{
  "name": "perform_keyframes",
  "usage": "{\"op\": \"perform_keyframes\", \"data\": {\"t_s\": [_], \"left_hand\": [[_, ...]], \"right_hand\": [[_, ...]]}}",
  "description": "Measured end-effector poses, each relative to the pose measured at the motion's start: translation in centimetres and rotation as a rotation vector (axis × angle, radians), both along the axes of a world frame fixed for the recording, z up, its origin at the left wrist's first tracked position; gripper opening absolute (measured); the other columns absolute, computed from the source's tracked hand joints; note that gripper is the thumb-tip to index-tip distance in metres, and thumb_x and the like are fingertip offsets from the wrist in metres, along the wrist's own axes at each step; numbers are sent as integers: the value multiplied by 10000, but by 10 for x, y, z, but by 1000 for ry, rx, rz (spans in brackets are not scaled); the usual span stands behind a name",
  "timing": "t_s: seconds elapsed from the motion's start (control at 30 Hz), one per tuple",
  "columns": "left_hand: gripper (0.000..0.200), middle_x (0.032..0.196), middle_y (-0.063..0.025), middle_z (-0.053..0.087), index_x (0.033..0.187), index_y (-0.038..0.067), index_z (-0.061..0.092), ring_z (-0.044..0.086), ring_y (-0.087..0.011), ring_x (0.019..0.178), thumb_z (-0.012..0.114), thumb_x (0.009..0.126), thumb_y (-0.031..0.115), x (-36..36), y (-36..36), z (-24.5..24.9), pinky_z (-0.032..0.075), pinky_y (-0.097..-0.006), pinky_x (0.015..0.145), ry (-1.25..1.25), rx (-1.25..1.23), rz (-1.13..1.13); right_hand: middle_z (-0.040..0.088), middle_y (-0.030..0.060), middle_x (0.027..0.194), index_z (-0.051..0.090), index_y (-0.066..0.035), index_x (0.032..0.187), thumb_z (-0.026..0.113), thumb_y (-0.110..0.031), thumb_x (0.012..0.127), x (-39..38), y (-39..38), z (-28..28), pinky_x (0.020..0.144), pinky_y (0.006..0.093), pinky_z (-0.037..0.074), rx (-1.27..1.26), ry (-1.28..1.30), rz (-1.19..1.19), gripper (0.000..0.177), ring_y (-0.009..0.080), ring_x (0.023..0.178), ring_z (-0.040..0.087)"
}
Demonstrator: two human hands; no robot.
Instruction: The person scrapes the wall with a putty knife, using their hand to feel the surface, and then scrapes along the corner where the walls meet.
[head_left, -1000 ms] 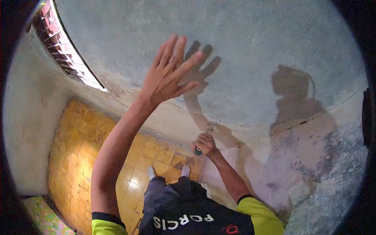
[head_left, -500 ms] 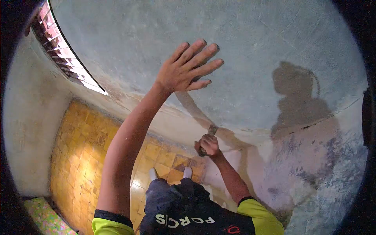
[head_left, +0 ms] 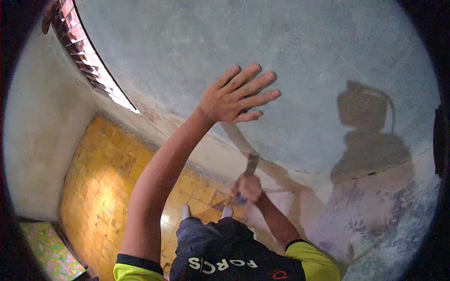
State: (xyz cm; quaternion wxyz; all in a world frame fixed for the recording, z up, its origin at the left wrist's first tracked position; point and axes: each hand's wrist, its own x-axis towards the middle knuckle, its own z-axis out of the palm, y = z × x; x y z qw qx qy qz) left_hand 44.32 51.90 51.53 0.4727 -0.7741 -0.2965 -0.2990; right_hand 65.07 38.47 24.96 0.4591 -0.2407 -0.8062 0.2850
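Note:
My left hand (head_left: 234,97) lies against the blue-grey upper part of the wall (head_left: 304,56), fingers spread, holding nothing. Lower and to the right, my right hand (head_left: 249,188) is wrapped round the handle of a scraper-like tool (head_left: 252,163). The tool's flat end points up at the wall, near the boundary between the blue-grey area and the pale area below. The hand and tool are slightly blurred, so contact between the tool and the wall cannot be made out.
A barred window (head_left: 96,63) is at the upper left. Yellow floor tiles (head_left: 105,187) spread below, with my feet on them. A flowery surface (head_left: 51,250) is at the lower left. Patchy paint (head_left: 384,210) marks the lower right wall, and my shadow falls on it.
The view has shifted a little, so the wall and window appear further right. My right hand sits slightly lower in view, and the tool now points more upright. My left hand remains spread on the wall.

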Motion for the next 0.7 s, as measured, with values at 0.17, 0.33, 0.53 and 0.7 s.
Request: {"op": "perform_keyframes", "data": {"t_s": [0.17,0.33,0.53,0.7], "left_hand": [[549,1533,21,333,1440,415,376,301,-260,1410,288,944,630,2,2,-6,121,-461,1178,-32,-12,-52],[564,1515,13,373,1425,431,400,365,-287,1374,294,926,672,-1,5,-3,160,-479,1161,10,29,-7],[538,1526,29,349,1433,427,384,343,-264,1384,284,944,627,0,4,-4,142,-463,1171,-21,27,-52],[508,1548,64,299,1456,409,350,268,-208,1431,247,979,550,3,4,-5,90,-424,1198,-83,-14,-104]], "right_hand": [[594,79,719,585,-88,685,622,-187,829,-24,-11,74,668,398,507,303,-460,130,178,237,713,604],[512,62,667,518,-78,693,596,-14,799,-24,11,16,614,354,487,-464,255,358,146,262,660,559],[533,85,691,558,-20,746,596,12,807,-27,3,78,596,353,449,-514,438,494,79,227,633,533],[581,100,735,582,-54,759,607,-99,839,-43,1,89,568,402,460,440,-444,201,96,270,647,574]]}}
